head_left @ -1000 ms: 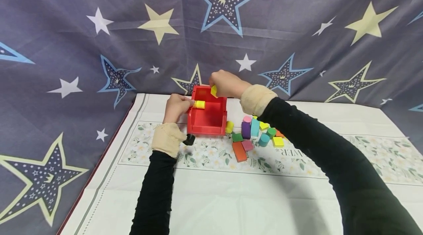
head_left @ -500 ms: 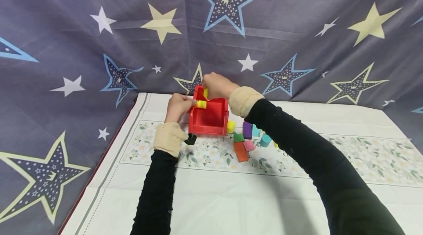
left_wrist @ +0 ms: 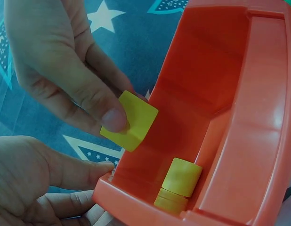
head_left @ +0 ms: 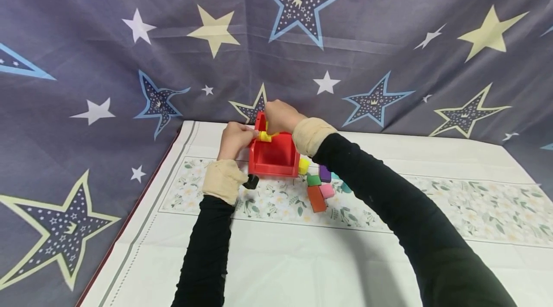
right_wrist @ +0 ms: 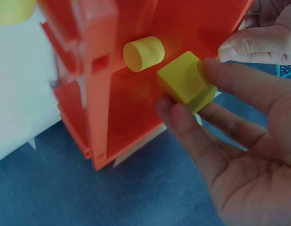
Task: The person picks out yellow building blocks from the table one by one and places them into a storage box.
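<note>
In the head view a red plastic bin (head_left: 274, 170) stands near the back of the table. My left hand (head_left: 234, 140) grips its left wall, thumb over the rim, as the left wrist view also shows. Reaching in over the bin's back, my right hand (head_left: 282, 117) pinches a yellow block (left_wrist: 131, 122) between thumb and fingers; the block looks cube-like in the right wrist view. A yellow cylinder (right_wrist: 148, 52) lies inside the bin, just beside the held block. In the head view the right hand mostly hides the held block.
Right of the bin lie a yellow block (head_left: 304, 166), a green block (head_left: 313, 180), an orange block (head_left: 317, 199), a pink block (head_left: 327, 190) and a purple block (head_left: 325, 173). My right sleeve (head_left: 371, 187) covers others. A star-patterned curtain (head_left: 173, 19) hangs close behind.
My right hand has moved left and lower over the bin with the yellow block, and its sleeve now hides more of the loose blocks. The left hand keeps its grip on the bin.
</note>
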A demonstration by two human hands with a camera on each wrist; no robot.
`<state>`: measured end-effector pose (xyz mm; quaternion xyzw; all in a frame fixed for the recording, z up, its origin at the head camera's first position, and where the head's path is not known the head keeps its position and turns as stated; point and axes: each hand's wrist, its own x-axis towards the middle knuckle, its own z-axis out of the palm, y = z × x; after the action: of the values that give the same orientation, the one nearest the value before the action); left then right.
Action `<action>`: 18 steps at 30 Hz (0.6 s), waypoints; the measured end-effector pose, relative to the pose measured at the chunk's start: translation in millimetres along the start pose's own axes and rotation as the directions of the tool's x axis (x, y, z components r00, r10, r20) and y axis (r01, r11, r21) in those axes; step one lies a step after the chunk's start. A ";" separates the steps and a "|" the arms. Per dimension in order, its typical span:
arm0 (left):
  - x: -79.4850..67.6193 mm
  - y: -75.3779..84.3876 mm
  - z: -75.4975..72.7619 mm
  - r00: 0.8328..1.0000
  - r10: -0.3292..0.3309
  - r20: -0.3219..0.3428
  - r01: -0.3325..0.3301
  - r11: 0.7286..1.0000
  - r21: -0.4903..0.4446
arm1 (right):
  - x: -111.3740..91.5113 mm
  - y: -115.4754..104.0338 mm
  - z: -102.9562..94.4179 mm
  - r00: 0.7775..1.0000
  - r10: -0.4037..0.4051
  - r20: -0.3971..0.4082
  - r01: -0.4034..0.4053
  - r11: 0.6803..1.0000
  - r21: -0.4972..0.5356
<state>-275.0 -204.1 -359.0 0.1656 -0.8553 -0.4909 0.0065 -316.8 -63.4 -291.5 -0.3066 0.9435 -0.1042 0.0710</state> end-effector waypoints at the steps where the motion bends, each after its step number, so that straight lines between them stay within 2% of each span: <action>1: 0.1 -0.2 0.1 1.000 0.003 -0.001 -0.003 1.000 0.002 | 0.5 -0.5 0.9 1.000 0.015 -0.001 -0.015 1.000 0.011; 11: -0.1 -2.0 0.1 0.999 0.044 -0.020 -0.043 0.998 0.041 | 2.7 -10.4 5.3 0.988 0.153 0.005 -0.153 0.980 0.128; 18: -0.1 -2.8 -0.7 0.998 0.059 -0.028 -0.057 0.997 0.051 | 3.8 -20.3 5.7 0.978 0.206 0.021 -0.207 0.972 0.112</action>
<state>-273.9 -205.9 -361.0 0.1480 -0.8716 -0.4664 0.0292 -307.3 -82.6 -292.4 -0.2025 0.9625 -0.1485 0.1029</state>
